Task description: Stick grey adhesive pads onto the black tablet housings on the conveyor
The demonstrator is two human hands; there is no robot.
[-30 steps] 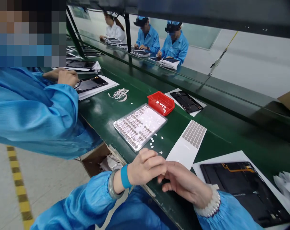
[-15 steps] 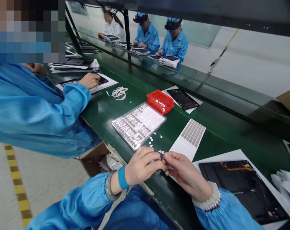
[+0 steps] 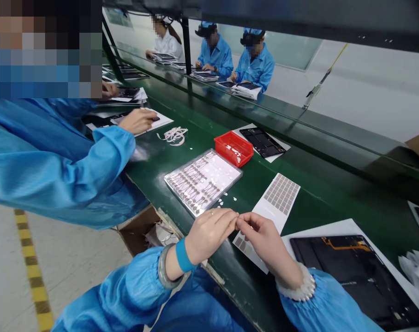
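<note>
My left hand (image 3: 211, 233) and my right hand (image 3: 265, 237) meet at the fingertips over the bench edge. Both are closed in a pinch; whatever lies between the fingertips is too small to make out. Beyond my left hand is a clear-edged tray (image 3: 204, 180) holding rows of small parts with thin leads. Under and behind my right hand lies a white sheet (image 3: 272, 207) with grey square stickers. Small white pieces (image 3: 220, 203) are scattered between tray and sheet. To the right, a black panel (image 3: 355, 272) with an orange flex strip rests on white paper.
A red bin (image 3: 233, 148) with white bits stands behind the tray, beside another black panel (image 3: 263, 142). White strips (image 3: 175, 136) lie further left. A co-worker's hand (image 3: 138, 121) works at the left. An open box (image 3: 143, 230) sits below the bench edge. More people sit across.
My fingertips have drawn closer together and my right hand has turned more knuckles-up. The co-worker's hand at the left has shifted slightly right, and that person's other hand now shows over the stack.
</note>
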